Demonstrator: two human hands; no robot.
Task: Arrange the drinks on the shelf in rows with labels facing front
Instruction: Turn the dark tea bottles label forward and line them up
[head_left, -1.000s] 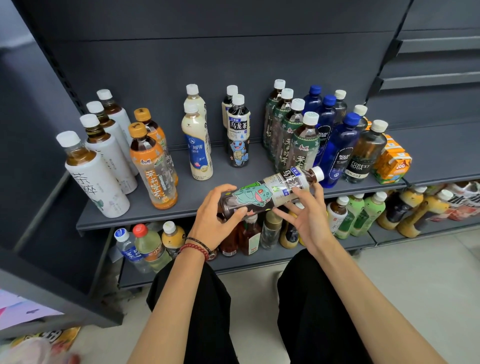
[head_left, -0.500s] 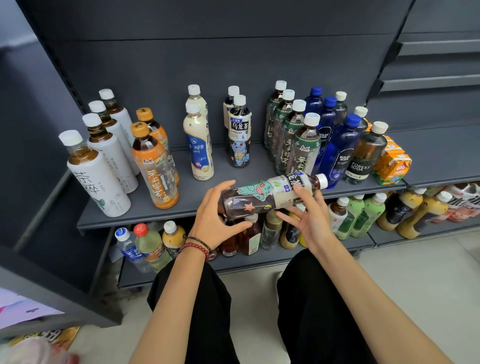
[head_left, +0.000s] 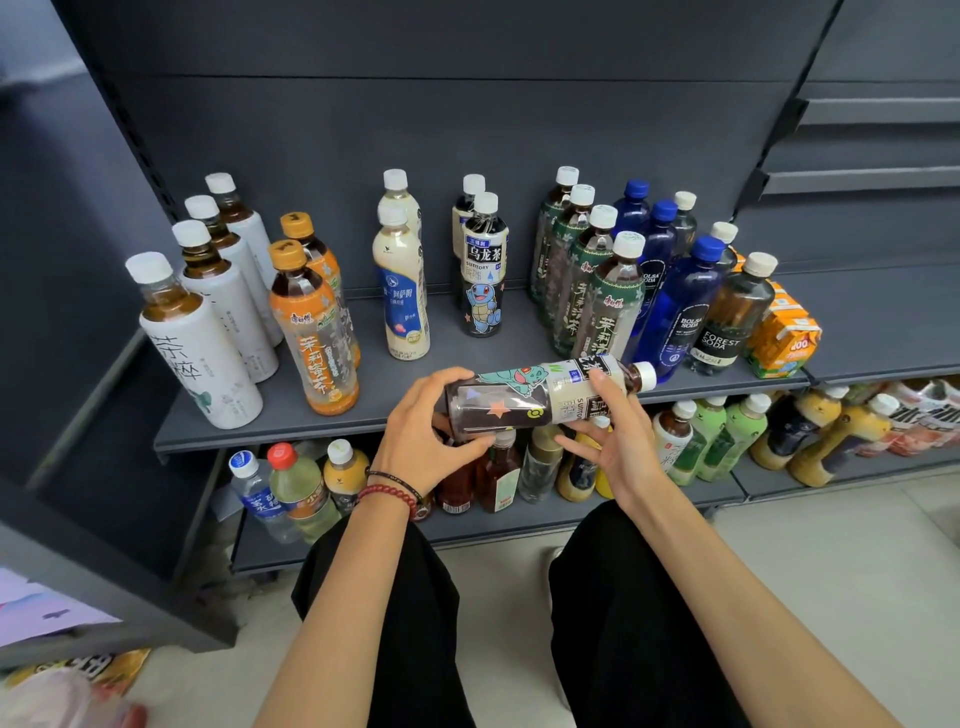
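Note:
A dark oolong tea bottle (head_left: 524, 397) with a green cartoon creature on its label lies sideways in both my hands, white cap pointing right, just in front of the grey shelf (head_left: 374, 410). My left hand (head_left: 431, 431) grips its base. My right hand (head_left: 608, 431) holds the labelled part near the neck. On the shelf stand rows: white tea bottles (head_left: 202, 343), orange tea bottles (head_left: 311, 322), cream milk-tea bottles (head_left: 402, 291), a matching oolong bottle (head_left: 483, 275) with a blue turtle label, green jasmine tea bottles (head_left: 597, 291), blue soda bottles (head_left: 680, 306) and a dark Forest Soda bottle (head_left: 732, 317).
Orange juice cartons (head_left: 784, 338) sit at the shelf's right end. The lower shelf (head_left: 519, 525) holds several mixed bottles, some lying down at the right. My black-trousered knees are below. A side panel (head_left: 78, 467) stands at the left, with bright packaging on the floor.
The bottle has rolled in my hands so the cartoon creature faces more upward and away; it has shifted slightly toward the shelf edge. The shelf bottles have not moved.

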